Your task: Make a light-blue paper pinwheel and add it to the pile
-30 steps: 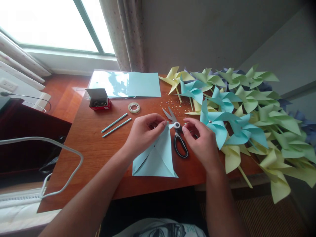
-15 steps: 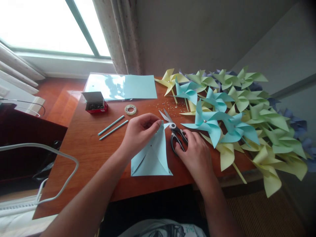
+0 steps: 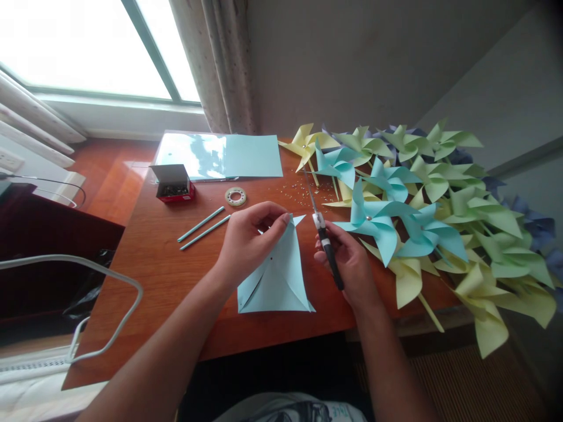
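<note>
Pale blue folded paper (image 3: 275, 275) lies on the wooden table (image 3: 167, 275) right in front of me. Its lower edge is near the table's front edge and its upper tip is lifted. I have the left hand (image 3: 248, 237) closed on that tip, thumb and fingers pinching the top corner, while the rest of the sheet rests flat. The right hand (image 3: 347, 261) is wrapped around the black handles of the scissors (image 3: 318, 221), held up off the table just to the right of the paper's tip. I see them nearly edge-on, blades pointing away from me toward the wall. They look closed, though from this angle I cannot be sure. Scissors and paper are close but not touching.

Left of the left hand, two blue paper straws (image 3: 202, 224) lie side by side. Behind them sit a tape roll (image 3: 236, 196) and a small red box (image 3: 172, 184) with its lid open and small dark pieces inside. Farther back lies a stack of blue sheets (image 3: 253, 155). Tiny scraps (image 3: 299, 187) speckle the wood beyond the scissors. A heap of paper pinwheels (image 3: 440, 193), blue, yellow, green and some purple, covers the table's right side, the nearest blue one just beside my right hand.
</note>
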`<control>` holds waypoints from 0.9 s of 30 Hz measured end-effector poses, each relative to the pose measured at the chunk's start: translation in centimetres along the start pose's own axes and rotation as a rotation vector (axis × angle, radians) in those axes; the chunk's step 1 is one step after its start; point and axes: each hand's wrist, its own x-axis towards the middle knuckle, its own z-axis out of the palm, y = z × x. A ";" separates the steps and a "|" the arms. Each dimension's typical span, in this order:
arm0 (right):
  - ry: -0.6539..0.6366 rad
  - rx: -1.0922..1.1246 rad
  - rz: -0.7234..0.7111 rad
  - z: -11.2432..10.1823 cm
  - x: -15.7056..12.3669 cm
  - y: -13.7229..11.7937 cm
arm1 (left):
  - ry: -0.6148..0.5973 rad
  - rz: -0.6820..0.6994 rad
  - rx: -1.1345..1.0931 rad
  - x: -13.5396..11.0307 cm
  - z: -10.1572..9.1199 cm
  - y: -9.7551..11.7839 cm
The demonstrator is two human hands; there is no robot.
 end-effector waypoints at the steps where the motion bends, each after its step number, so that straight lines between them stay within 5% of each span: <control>1: -0.026 -0.013 -0.016 0.0 0.1 -0.1 | 0.003 0.007 0.009 0.0 0.0 0.0; 11: -0.067 -0.244 -0.109 -0.2 -0.1 0.1 | -0.005 0.071 -0.017 0.2 -0.4 0.9; 27: -0.043 -0.263 -0.149 -0.4 -0.3 0.2 | -0.033 0.095 -0.006 0.2 -0.6 0.9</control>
